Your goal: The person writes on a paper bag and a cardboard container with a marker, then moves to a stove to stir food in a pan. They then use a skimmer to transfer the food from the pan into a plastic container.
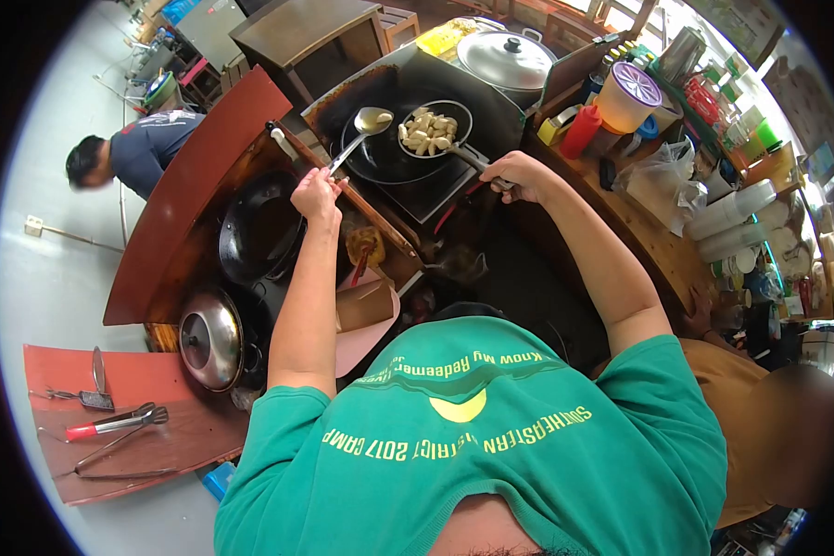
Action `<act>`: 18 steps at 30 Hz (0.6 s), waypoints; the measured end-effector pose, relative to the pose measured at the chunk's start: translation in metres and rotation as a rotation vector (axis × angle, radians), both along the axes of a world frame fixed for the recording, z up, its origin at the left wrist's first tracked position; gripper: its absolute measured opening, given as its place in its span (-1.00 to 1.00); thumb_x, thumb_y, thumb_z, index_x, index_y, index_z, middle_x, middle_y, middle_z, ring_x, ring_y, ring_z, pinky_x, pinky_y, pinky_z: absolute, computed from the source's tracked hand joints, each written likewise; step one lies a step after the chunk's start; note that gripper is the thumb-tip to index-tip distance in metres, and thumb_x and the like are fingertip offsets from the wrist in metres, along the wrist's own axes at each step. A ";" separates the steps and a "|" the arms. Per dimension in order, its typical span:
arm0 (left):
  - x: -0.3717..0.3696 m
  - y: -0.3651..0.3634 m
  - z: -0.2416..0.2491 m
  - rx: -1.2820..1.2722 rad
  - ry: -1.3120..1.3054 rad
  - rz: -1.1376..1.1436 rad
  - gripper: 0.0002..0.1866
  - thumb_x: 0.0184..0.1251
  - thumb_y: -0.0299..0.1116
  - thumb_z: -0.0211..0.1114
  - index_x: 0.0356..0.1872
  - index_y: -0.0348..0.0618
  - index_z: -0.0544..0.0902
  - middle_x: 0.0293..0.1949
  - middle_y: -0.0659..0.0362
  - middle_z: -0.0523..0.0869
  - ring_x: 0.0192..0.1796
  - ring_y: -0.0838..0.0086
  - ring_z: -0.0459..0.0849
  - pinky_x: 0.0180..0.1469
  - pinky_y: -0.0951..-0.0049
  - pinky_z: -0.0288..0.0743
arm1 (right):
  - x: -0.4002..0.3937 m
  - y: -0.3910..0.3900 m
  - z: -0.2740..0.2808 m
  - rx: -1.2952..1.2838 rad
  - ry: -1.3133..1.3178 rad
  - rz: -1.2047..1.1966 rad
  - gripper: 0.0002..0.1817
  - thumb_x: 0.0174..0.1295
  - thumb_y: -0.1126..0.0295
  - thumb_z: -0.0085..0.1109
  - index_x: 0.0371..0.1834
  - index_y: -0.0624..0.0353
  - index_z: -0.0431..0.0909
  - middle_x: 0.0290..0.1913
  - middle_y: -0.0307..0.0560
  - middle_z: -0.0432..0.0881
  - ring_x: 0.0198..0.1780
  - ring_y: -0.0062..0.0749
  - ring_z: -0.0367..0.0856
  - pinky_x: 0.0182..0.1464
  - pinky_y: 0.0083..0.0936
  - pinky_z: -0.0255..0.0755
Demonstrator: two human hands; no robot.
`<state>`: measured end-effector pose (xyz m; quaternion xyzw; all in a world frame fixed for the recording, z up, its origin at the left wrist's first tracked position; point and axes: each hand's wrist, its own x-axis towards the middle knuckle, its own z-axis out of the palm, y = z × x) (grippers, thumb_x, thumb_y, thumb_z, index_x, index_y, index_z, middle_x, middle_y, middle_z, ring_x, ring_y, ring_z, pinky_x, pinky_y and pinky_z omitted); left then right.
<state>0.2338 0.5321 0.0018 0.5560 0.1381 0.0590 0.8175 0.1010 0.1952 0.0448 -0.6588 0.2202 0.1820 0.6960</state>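
My left hand (319,195) is closed around the handle of a metal ladle (372,121), whose bowl is over the left part of a black wok (377,162). My right hand (519,177) grips the handle of a strainer (471,159). Pale, chunky pieces of food (428,132) lie in the strainer, which is held above the right side of the wok. The wok rests on a stove. The ladle's bowl is just left of the strainer, and the two look apart.
A lidded pot (506,60) stands behind the stove. Left are another dark wok (261,227) and a lidded pan (210,339). A red bottle (581,132) and a purple-lidded container (628,97) sit right. One person (157,148) is far left, another (727,417) close right.
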 end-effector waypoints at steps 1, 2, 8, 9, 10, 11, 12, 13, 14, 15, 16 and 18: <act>-0.002 -0.001 0.004 0.003 0.002 0.000 -0.73 0.35 -0.62 0.24 0.02 -0.49 0.48 -0.45 0.16 0.51 -0.50 0.56 0.54 -0.37 0.32 0.78 | 0.003 0.001 -0.001 -0.002 0.007 0.007 -0.86 0.15 0.50 0.32 -0.51 0.23 0.58 -0.57 -0.17 0.51 -0.58 -0.50 0.44 -0.58 -0.51 0.37; -0.004 -0.002 0.007 0.013 -0.010 -0.015 -0.74 0.35 -0.62 0.24 0.02 -0.49 0.49 -0.46 0.18 0.51 -0.51 0.57 0.53 -0.36 0.33 0.78 | 0.006 0.003 -0.003 -0.003 0.014 0.013 -0.86 0.15 0.50 0.32 -0.51 0.25 0.58 -0.56 -0.16 0.52 -0.58 -0.49 0.45 -0.59 -0.50 0.37; -0.023 -0.016 0.020 0.024 -0.015 -0.068 -0.74 0.37 -0.59 0.26 0.02 -0.47 0.51 -0.49 0.22 0.52 -0.55 0.63 0.50 -0.28 0.33 0.79 | 0.034 0.011 -0.029 0.042 0.026 0.037 -0.86 0.14 0.50 0.33 -0.49 0.30 0.58 -0.55 -0.09 0.53 -0.61 -0.42 0.45 -0.62 -0.47 0.36; -0.025 -0.019 0.017 0.025 -0.030 -0.064 -0.75 0.38 -0.57 0.25 0.01 -0.50 0.53 -0.53 0.23 0.51 -0.58 0.62 0.49 -0.32 0.38 0.77 | 0.037 0.013 -0.029 0.041 0.028 0.045 -0.86 0.14 0.50 0.33 -0.49 0.30 0.58 -0.55 -0.09 0.53 -0.61 -0.42 0.45 -0.62 -0.47 0.36; -0.027 -0.020 0.013 0.024 -0.027 -0.055 -0.75 0.38 -0.57 0.25 0.01 -0.50 0.53 -0.53 0.23 0.51 -0.58 0.62 0.49 -0.32 0.38 0.77 | 0.040 0.015 -0.029 0.057 0.034 0.047 -0.87 0.14 0.51 0.32 -0.49 0.30 0.58 -0.55 -0.09 0.53 -0.62 -0.41 0.45 -0.62 -0.47 0.37; -0.029 -0.022 0.009 0.092 -0.082 -0.051 -0.74 0.40 -0.55 0.25 0.02 -0.52 0.55 -0.51 0.22 0.55 -0.56 0.61 0.52 -0.31 0.40 0.76 | 0.042 0.016 -0.030 0.074 0.040 0.051 -0.87 0.14 0.51 0.32 -0.48 0.30 0.59 -0.54 -0.08 0.54 -0.63 -0.41 0.45 -0.62 -0.47 0.38; -0.031 -0.023 0.005 0.160 -0.136 -0.047 -0.72 0.42 -0.52 0.25 0.04 -0.54 0.57 -0.50 0.20 0.59 -0.55 0.60 0.56 -0.31 0.42 0.75 | 0.045 0.018 -0.030 0.074 0.043 0.061 -0.87 0.14 0.51 0.32 -0.48 0.30 0.59 -0.54 -0.08 0.54 -0.63 -0.41 0.45 -0.62 -0.47 0.38; -0.033 -0.023 0.001 0.161 -0.132 -0.037 -0.72 0.42 -0.52 0.25 0.04 -0.54 0.57 -0.50 0.20 0.59 -0.55 0.60 0.56 -0.31 0.42 0.75 | 0.046 0.019 -0.030 0.061 0.036 0.060 -0.88 0.15 0.52 0.32 -0.48 0.30 0.59 -0.54 -0.08 0.55 -0.63 -0.42 0.46 -0.62 -0.47 0.39; -0.036 -0.022 -0.003 0.334 -0.207 0.021 -0.71 0.44 -0.50 0.24 0.04 -0.54 0.60 -0.44 0.16 0.64 -0.52 0.59 0.59 -0.30 0.45 0.74 | 0.047 0.020 -0.031 0.048 0.028 0.058 -0.88 0.15 0.52 0.32 -0.48 0.30 0.59 -0.54 -0.08 0.55 -0.63 -0.42 0.47 -0.62 -0.47 0.40; -0.037 -0.022 -0.007 0.508 -0.281 0.077 -0.70 0.45 -0.47 0.23 0.05 -0.54 0.62 -0.39 0.12 0.69 -0.49 0.58 0.63 -0.30 0.47 0.73 | 0.048 0.020 -0.034 0.050 0.031 0.066 -0.88 0.15 0.52 0.32 -0.48 0.30 0.59 -0.54 -0.08 0.55 -0.63 -0.42 0.47 -0.62 -0.47 0.40; -0.038 -0.022 -0.011 0.557 -0.324 0.142 -0.72 0.46 -0.43 0.22 0.00 -0.50 0.67 -0.35 0.06 0.76 -0.46 0.52 0.68 -0.31 0.47 0.68 | 0.049 0.020 -0.037 0.054 0.032 0.071 -0.88 0.14 0.52 0.32 -0.48 0.31 0.59 -0.55 -0.09 0.55 -0.63 -0.42 0.48 -0.62 -0.47 0.41; -0.041 -0.016 -0.015 0.729 -0.352 0.173 -0.70 0.47 -0.43 0.21 0.03 -0.50 0.66 -0.34 0.07 0.75 -0.46 0.54 0.68 -0.30 0.47 0.71 | 0.051 0.017 -0.039 0.062 0.026 0.080 -0.87 0.14 0.51 0.32 -0.48 0.31 0.59 -0.56 -0.10 0.55 -0.63 -0.42 0.50 -0.62 -0.47 0.42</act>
